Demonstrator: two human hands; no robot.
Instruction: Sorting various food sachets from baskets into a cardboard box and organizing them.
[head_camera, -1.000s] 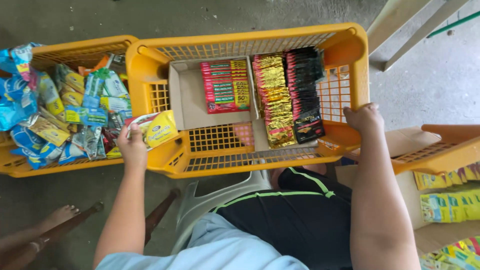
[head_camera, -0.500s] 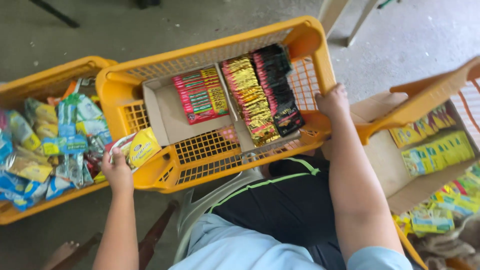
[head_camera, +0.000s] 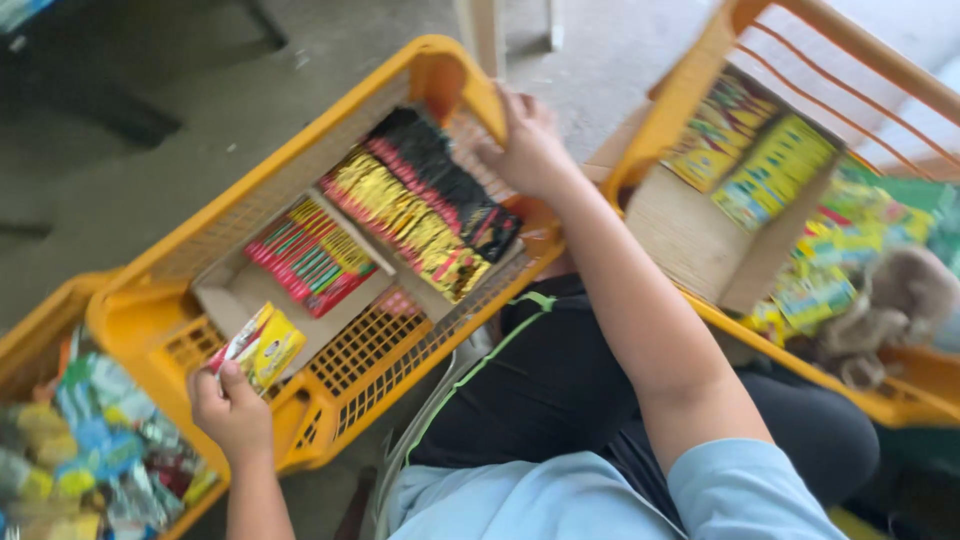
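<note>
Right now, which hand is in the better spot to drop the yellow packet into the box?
Probably the left hand. It already holds the yellow packet right above the cardboard box in the yellow crate. The right hand is busy gripping the crate's far rim.

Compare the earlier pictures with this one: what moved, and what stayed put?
The right hand slid from the near right corner of the middle crate up its right rim toward the far corner. The left hand kept holding the yellow packet at the crate's left corner. The sachet rows stayed unchanged.
</note>
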